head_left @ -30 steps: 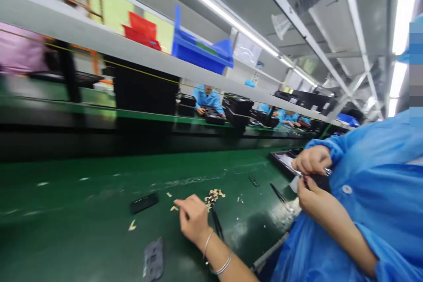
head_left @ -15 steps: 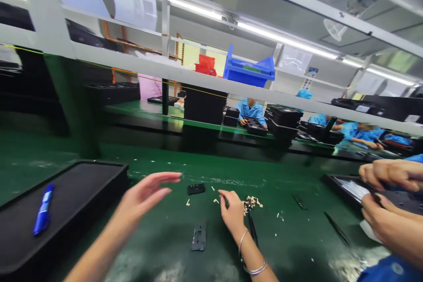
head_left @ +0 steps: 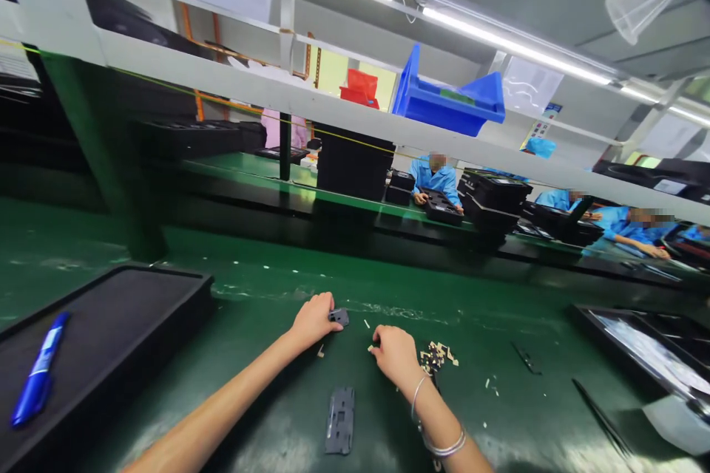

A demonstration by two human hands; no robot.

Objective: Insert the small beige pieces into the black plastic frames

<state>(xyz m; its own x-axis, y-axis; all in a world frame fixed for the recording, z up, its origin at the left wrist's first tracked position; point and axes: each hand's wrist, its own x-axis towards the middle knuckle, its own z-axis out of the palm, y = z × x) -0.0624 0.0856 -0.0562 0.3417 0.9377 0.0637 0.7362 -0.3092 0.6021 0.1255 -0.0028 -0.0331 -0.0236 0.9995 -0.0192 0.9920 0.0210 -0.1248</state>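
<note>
My left hand [head_left: 315,323] grips a small dark plate [head_left: 339,317] by its left end, just above the green table. Across a narrow gap, my right hand [head_left: 395,353] has its fingers pinched on a tiny pale piece [head_left: 371,349]. Beside that hand's right side lies a heap of small pale and dark pieces [head_left: 438,356]. A larger dark plate [head_left: 340,421] with cutouts rests flat on the table below and between my hands. Loose pale slips [head_left: 321,351] lie near my left wrist.
A black tray [head_left: 183,275] with a blue marker [head_left: 41,369] stands at left. On the right are tweezers [head_left: 602,417], a dark part [head_left: 526,358] and another black tray [head_left: 588,318]. Beyond a shelf holding a blue bin [head_left: 452,103], people in blue sit working.
My left hand has moved right and closed on the small dark plate, which lay on the table before. The neighbouring person's hands at right have gone out of view. The camera view has shifted.
</note>
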